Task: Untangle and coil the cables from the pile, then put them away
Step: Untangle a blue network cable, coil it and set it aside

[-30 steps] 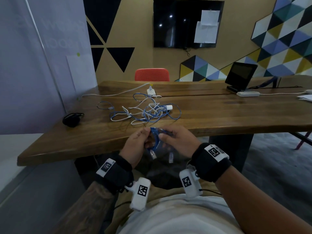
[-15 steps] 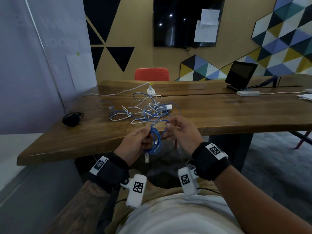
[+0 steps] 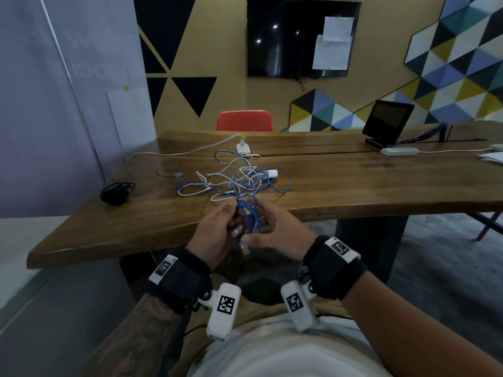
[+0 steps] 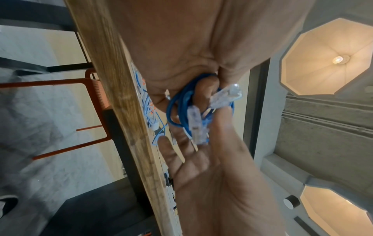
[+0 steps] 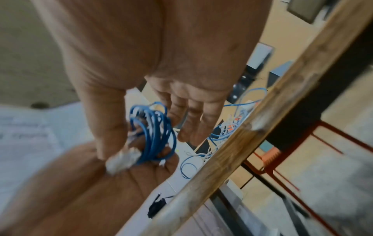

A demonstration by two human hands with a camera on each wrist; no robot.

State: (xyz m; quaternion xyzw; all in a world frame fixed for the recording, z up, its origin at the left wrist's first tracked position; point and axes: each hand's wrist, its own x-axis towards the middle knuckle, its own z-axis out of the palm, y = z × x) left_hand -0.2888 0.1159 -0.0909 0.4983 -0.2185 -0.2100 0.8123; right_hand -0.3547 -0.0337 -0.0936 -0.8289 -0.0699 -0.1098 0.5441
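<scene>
Both hands up at the near edge of the worktop (image 3: 81,240), left hand (image 3: 215,235) with fingers (image 4: 203,89) curled round a small blue cable coil (image 3: 249,216), clear plugs (image 4: 226,94) poking out. Right hand (image 3: 277,232) pinching the same coil from 3 o'clock, thumb on a plug, other fingers loosely spread. Rest of the blue-and-white cable pile (image 3: 234,183) lying at 12 o'clock from the hands, black bundle (image 3: 115,194) off at 10 o'clock.

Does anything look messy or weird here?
Yes: the cable pile on the table is a knotted blue-and-white tangle. The blue coil in both hands looks tidy, clear plugs sticking out.
</scene>
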